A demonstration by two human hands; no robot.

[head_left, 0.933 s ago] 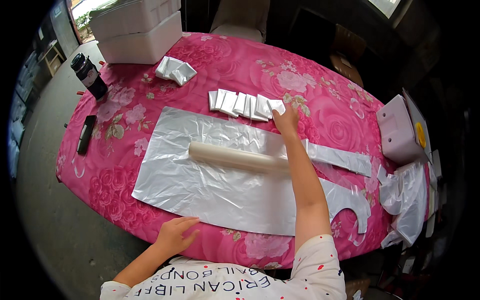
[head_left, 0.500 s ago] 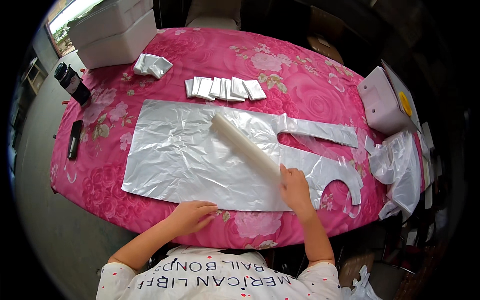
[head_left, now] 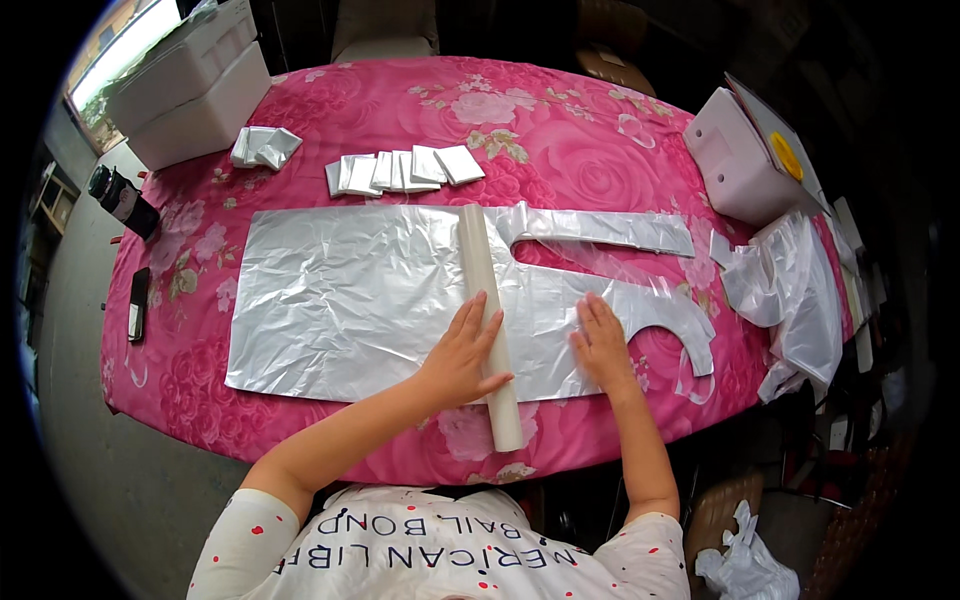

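- A clear plastic sheet [head_left: 350,300], cut to an apron shape, is spread flat across the worktop [head_left: 560,150], which is covered with a pink flowered cloth.
- A pale roll [head_left: 487,320] is laid across the sheet, running from 12 o'clock down to 6 o'clock, with its near end past the sheet's lower edge.
- The left hand [head_left: 462,352] is rested on the roll's lower half, fingers spread wide and flat; nothing is gripped.
- The right hand [head_left: 600,343] is pressed palm-down on the sheet just at 3 o'clock of the roll, fingers open and apart from the roll.
- A row of folded white packets [head_left: 405,170] is seen at 12 o'clock of the sheet, with a smaller heap [head_left: 265,147] at 10 o'clock.
- White boxes [head_left: 190,85] are stacked at the worktop's 10 o'clock corner.
- A pink case [head_left: 735,160] is set at 2 o'clock, and crumpled plastic [head_left: 790,290] is piled at 3 o'clock.
- A dark handset [head_left: 139,303] is laid at 9 o'clock, near the worktop's edge.
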